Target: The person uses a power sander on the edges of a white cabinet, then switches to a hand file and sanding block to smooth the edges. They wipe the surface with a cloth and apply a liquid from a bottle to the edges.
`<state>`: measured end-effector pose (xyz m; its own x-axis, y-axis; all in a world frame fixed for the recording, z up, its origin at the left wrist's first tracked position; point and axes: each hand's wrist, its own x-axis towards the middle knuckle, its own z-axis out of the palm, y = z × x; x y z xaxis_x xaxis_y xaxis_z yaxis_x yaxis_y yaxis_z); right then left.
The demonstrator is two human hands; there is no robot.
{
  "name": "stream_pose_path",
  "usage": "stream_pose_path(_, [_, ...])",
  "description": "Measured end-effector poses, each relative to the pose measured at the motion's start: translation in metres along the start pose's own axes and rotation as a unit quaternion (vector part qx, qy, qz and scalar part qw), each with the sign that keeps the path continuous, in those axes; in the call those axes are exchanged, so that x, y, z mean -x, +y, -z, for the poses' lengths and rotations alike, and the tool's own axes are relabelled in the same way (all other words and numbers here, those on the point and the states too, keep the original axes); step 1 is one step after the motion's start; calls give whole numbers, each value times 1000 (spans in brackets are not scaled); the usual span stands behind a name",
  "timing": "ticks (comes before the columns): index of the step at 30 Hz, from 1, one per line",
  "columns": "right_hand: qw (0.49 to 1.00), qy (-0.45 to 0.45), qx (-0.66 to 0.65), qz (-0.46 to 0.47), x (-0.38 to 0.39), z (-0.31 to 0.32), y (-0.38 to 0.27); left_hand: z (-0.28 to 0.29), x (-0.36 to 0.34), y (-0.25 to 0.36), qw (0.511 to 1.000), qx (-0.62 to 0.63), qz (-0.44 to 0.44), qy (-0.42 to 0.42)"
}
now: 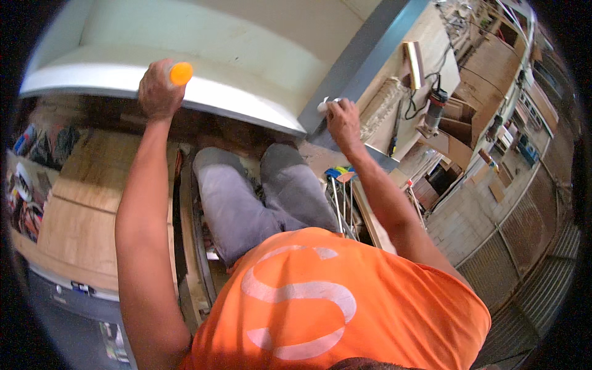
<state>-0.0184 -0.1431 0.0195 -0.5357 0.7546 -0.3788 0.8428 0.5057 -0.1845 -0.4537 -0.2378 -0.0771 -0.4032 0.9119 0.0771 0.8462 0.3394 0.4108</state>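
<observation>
My left hand point(159, 92) is closed around an object with a round orange end point(180, 73), perhaps a cap; the rest is mostly hidden in the fist. It is held at the white front edge point(246, 108) of a pale cabinet or box. My right hand point(344, 123) pinches a small white piece point(323, 105), too small to name, against the blue-grey side panel point(364, 55). Behind both hands opens the cabinet's pale interior point(203, 31).
A corded power tool point(435, 108) stands on a board at the right, near a trim strip point(414, 65). Wooden boards point(92, 216) lie at my left, beside several tools and coloured items. Thin rods point(344, 197) stand by my right knee. A mesh fence point(524, 234) runs along the far right.
</observation>
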Motion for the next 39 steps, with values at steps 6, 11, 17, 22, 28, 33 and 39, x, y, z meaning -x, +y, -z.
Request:
stream_pose_path(6, [991,97,-83,48,14,-40,54,3,-2,2,1000,-2,1,-23])
stream_pose_path(11, [965,242,-86,-56,-26,-29,56,1,-8,3,999,-9,-2,-32])
stream_pose_path(17, [975,16,-223,5,105,-52,-30,1,1,-2,998,-58,6,-39])
stream_pose_path(22, [978,76,-192,7,31,-14,-5,2,-5,6,1000,-5,-15,-18])
stream_pose_path(28, [975,174,-131,-35,-35,-31,43,10,-9,13,1000,5,-6,-18])
stream_pose_path(33, [942,326,28,-77,-209,44,151,7,-9,15,1000,4,13,-14])
stream_pose_path(39, [912,355,152,-137,-376,117,264,7,-14,16,998,68,4,-6])
